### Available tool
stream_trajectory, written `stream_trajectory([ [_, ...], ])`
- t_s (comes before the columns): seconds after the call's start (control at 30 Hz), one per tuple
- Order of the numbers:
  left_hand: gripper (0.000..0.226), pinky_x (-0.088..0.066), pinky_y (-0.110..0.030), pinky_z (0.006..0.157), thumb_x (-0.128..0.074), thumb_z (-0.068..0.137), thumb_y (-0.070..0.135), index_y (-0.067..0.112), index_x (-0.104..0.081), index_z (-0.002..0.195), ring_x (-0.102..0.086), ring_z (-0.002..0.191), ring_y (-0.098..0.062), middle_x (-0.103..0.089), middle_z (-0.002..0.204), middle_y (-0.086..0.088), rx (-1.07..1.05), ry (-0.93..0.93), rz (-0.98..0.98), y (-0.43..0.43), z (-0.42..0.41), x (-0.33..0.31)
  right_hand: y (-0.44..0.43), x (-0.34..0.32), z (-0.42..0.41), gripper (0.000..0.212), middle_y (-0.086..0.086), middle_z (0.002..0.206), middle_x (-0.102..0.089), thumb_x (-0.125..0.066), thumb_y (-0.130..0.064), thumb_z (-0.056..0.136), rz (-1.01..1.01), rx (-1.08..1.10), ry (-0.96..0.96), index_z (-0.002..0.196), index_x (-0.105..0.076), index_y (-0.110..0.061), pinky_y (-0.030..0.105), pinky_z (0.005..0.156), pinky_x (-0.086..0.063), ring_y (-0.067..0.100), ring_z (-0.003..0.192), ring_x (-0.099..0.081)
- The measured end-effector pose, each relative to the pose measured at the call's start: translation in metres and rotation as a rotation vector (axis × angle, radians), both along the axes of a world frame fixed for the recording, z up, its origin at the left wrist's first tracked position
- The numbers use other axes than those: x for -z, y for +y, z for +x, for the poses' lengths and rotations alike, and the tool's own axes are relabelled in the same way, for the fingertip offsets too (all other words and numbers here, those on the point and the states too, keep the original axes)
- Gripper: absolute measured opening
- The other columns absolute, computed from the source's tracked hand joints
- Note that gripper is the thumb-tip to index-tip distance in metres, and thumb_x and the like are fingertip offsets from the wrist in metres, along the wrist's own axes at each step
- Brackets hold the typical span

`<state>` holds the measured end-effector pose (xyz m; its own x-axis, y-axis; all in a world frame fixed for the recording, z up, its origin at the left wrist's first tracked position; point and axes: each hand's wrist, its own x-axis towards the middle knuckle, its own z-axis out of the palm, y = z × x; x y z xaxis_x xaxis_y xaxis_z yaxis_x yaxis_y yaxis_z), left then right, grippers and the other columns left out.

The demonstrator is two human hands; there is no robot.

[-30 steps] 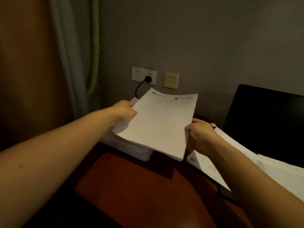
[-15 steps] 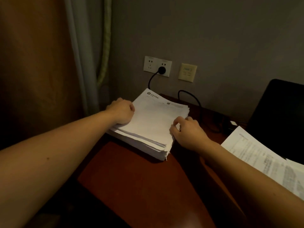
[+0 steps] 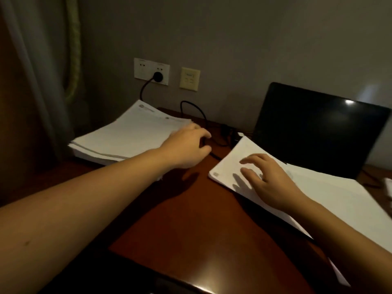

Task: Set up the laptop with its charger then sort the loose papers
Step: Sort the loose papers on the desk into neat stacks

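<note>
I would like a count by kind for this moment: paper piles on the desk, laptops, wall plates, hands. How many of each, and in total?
Paper piles: 2, left pile and right pile
Laptops: 1, laptop
Wall plates: 2, white plate and beige plate
Hands: 2, left hand and right hand
Total: 7

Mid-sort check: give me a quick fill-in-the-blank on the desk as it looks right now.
The laptop stands with its lid ____.
The right hand rests its fingers on loose papers lying in front of the ____.
The paper stack lies below the wall socket, at the ____ end of the desk.
The left hand holds ____.
Missing: open; laptop; left; nothing.
</note>
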<state>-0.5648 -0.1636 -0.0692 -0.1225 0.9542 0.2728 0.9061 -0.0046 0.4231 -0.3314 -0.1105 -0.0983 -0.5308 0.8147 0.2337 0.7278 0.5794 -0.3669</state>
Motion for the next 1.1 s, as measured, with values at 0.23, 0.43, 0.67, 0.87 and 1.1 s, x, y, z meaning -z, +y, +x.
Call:
stream_trajectory([
  [0.23,0.072,-0.038,-0.037,0.108,-0.067,0.094,0.032,0.026,-0.031,0.156,-0.041,0.141,-0.027,-0.036,0.159,-0.003,-0.053,-0.675,-0.216,0.024,0.065,0.029,-0.011,0.015,0.121,0.036,-0.001,0.142,-0.053,-0.047,-0.042,0.102,-0.004,0.218,-0.061,0.131,-0.059,-0.025,0.032,0.104,-0.043,0.016,0.128,-0.049],
  [0.43,0.027,-0.057,-0.033,0.073,-0.069,0.092,0.011,0.0,-0.066,0.117,-0.071,0.088,-0.022,-0.073,0.103,-0.012,-0.125,-1.131,-0.239,0.018,0.083,0.029,-0.016,0.026,0.132,0.052,-0.006,0.155,-0.04,-0.038,-0.054,0.102,-0.022,0.227,-0.149,0.148,-0.044,-0.03,0.04,0.119,-0.028,0.016,0.14,-0.038],
  [0.67,0.025,-0.057,-0.037,0.081,-0.062,0.097,0.029,0.012,-0.065,0.115,-0.073,0.099,-0.026,-0.074,0.111,-0.013,-0.063,-1.22,-0.536,0.017,0.074,0.008,-0.024,0.025,0.134,0.052,-0.014,0.158,-0.036,-0.036,-0.058,0.101,-0.052,0.083,-0.124,0.149,-0.04,-0.038,0.032,0.119,-0.024,0.008,0.143,-0.033],
  [0.87,0.022,-0.056,-0.046,0.092,-0.065,0.096,0.022,0.007,-0.07,0.112,-0.073,0.096,-0.029,-0.075,0.104,-0.013,-0.128,-0.879,-0.528,0.029,0.083,0.003,-0.025,0.031,0.134,0.049,-0.021,0.151,-0.043,-0.03,-0.061,0.101,-0.087,0.037,-0.056,0.147,-0.036,-0.046,0.034,0.119,-0.025,0.005,0.136,-0.041],
  [1.1,0.012,-0.053,-0.037,0.067,-0.062,0.099,0.017,0.006,-0.066,0.101,-0.07,0.082,-0.027,-0.072,0.096,-0.01,-0.333,-1.042,-0.151,0.0,0.072,0.025,-0.017,0.034,0.139,0.053,-0.009,0.158,-0.037,-0.023,-0.054,0.104,-0.126,0.251,0.056,0.154,-0.028,-0.038,0.054,0.124,-0.002,0.017,0.146,-0.032],
])
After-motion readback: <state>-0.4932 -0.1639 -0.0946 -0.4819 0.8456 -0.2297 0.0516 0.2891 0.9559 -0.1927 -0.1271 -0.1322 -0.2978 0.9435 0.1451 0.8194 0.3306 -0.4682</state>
